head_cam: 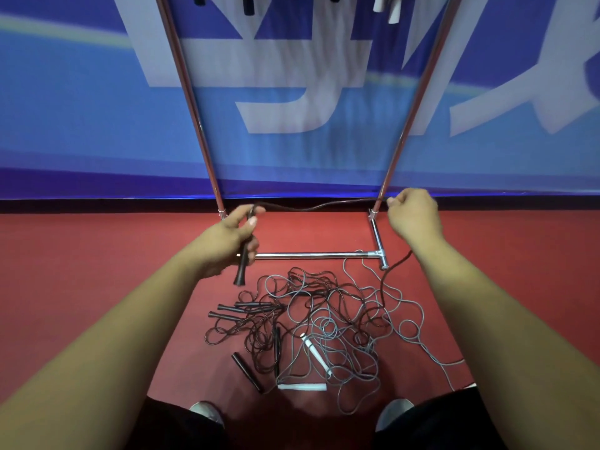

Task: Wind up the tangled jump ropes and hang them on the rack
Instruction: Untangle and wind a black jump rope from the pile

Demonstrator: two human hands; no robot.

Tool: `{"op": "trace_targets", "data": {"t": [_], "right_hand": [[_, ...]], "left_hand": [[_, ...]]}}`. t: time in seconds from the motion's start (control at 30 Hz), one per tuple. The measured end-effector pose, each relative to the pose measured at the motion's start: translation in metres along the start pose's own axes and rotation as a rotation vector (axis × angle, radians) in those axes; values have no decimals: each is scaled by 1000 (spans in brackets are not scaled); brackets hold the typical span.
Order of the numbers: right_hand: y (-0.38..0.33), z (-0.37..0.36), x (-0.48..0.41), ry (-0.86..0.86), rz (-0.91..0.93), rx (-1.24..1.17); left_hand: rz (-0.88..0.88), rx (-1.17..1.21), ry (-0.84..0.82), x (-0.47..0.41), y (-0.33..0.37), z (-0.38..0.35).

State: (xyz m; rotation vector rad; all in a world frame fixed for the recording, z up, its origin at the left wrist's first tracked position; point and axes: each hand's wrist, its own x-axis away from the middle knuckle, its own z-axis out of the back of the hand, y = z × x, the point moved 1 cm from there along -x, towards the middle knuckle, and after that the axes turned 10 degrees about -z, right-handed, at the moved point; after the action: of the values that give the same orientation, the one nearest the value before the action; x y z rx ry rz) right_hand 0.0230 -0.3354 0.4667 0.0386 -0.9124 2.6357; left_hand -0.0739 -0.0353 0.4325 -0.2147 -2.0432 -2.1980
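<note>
My left hand (pixel 232 240) grips a black jump-rope handle (pixel 243 267), its butt end pointing down. The dark cord (pixel 311 207) runs from that handle across to my right hand (pixel 412 214), which pinches it near the rack's right upright. From there the cord drops to the floor pile. A tangled heap of black and grey jump ropes (pixel 311 319) lies on the red floor below my arms, with several black handles (pixel 227 311) and two white handles (pixel 313 352). The chrome rack (pixel 311 255) stands just beyond, and handles of hung ropes (pixel 383 8) show at the top edge.
A blue banner wall (pixel 97 125) rises behind the rack. The rack's base bars (pixel 378 241) lie on the red floor (pixel 97 254) near my right hand. My shoe tips (pixel 207 412) stand at the near edge of the rope pile.
</note>
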Motion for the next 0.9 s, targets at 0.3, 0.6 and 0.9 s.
{"op": "trace_targets", "data": {"t": [0.3, 0.6, 0.9], "right_hand": [[-21, -22, 48, -753, 208, 2], [-39, -14, 71, -795, 425, -254], [18, -25, 20, -901, 342, 339]], "left_hand": [[-127, 258, -9, 11, 48, -32], [-161, -219, -240, 21, 59, -46], [-13, 799, 150, 1, 56, 3]]}}
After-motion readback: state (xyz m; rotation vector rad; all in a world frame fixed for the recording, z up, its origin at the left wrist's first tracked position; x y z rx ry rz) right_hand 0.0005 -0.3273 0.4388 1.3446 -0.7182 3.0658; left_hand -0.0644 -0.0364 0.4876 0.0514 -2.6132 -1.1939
